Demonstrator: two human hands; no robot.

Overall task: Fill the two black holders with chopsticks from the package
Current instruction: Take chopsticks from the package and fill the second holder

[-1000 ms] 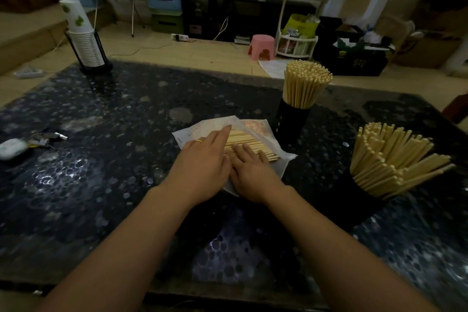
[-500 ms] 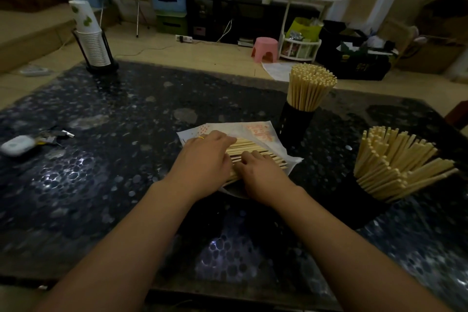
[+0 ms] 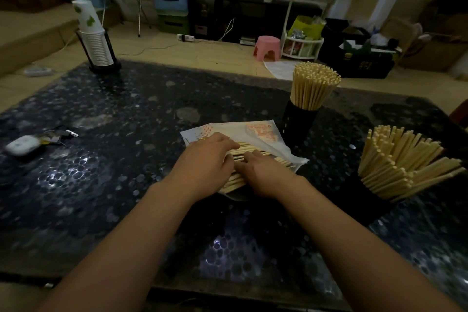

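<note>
The loose chopsticks (image 3: 243, 157) are lying in a flat layer on the opened white package (image 3: 255, 132), and both hands are bearing down on them at the middle of the dark speckled table (image 3: 126, 159). The left hand (image 3: 205, 162) is curling its fingers over the bundle's left part, and the right hand (image 3: 263, 172) is doing the same just beside it, knuckles nearly touching; both are gathering sticks, though whether the fingertips are getting underneath I cannot tell, since they are hidden.

These sticks are looking light, stiff and smooth, so I judge they are going to roll and fan apart unless squeezed together around the middle of their length, with the ends kept even. The thin wrapper is looking soft and likely to slide or lift with them.

Just beyond the right hand, the upright black holder (image 3: 300, 119) is standing packed with chopsticks. Further to the right of the grip, the second holder (image 3: 367, 200) is leaning, its sticks splaying outward. Well off beyond the left hand, a stack of paper cups (image 3: 95, 40) is sitting in a rack, and a small white case (image 3: 22, 145) is resting near the table's left edge.
</note>
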